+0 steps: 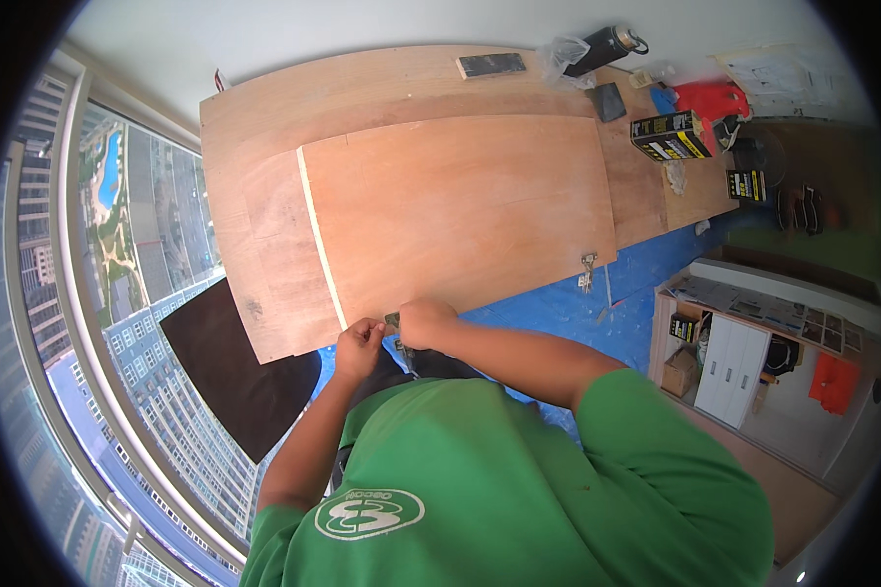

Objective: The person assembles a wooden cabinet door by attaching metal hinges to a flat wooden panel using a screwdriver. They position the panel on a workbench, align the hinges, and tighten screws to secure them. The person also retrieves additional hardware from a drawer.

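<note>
A flat wooden panel [460, 210] lies on a larger plywood board [245, 196], a pale strip [315, 220] along its left edge. Both my hands are together at the panel's near edge, towards its left corner. My left hand [362, 344] is closed in a pinch, and whatever is between the fingertips is too small to name. Just right of it, my right hand [427, 323] is curled shut, knuckles up, its contents hidden. A small dark metal piece [393, 319], perhaps part of a hinge, shows between the hands. Farther right, a metal hinge [587, 272] sits on the same edge.
Blue sheeting [617, 298] covers the floor. A dark sheet [240, 367] lies at the left beside the window [98, 293]. At the back right are a black bottle [605, 49], a sanding block [491, 66], a black-and-yellow box [671, 136] and a red bag [710, 99].
</note>
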A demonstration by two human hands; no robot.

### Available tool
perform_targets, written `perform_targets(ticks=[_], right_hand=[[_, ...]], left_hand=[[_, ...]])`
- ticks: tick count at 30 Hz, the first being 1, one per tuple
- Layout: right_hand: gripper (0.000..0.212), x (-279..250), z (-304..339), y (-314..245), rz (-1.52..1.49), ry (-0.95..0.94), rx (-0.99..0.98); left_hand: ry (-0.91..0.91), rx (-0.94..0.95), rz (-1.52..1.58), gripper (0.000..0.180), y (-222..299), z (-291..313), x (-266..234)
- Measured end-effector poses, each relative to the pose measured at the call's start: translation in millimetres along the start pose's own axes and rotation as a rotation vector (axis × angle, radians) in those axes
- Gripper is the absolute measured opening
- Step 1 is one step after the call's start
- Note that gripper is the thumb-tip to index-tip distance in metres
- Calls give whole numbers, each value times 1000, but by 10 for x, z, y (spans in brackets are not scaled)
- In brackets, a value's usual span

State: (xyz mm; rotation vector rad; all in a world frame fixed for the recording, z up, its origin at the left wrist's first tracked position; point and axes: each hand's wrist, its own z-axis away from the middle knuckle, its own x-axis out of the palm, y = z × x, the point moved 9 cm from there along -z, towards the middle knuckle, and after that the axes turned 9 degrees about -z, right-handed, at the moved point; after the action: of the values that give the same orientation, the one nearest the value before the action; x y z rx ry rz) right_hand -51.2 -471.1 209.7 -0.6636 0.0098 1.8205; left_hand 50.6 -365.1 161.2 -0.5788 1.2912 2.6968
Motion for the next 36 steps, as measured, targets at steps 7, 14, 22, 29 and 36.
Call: perform_targets(ticks=[7,14,22,29,36], right_hand=[[25,241,-63,-248,400,-144,-155],[50,-17,-8,-128,139,160,-248],[70,-12,126,-138,82,203,-234],[65,-183,199,-72,22,298,-143],[52,133,127,391,-486,-36,298]], left_hand=[[-48,-42,64,17,-145,7,169],[-50,30,118,25,45,14,347],[-164,126,26,29,137,-101,651],[-141,155,-3,27,143,-118,685],[-148,103,184,32,37,-154,813]])
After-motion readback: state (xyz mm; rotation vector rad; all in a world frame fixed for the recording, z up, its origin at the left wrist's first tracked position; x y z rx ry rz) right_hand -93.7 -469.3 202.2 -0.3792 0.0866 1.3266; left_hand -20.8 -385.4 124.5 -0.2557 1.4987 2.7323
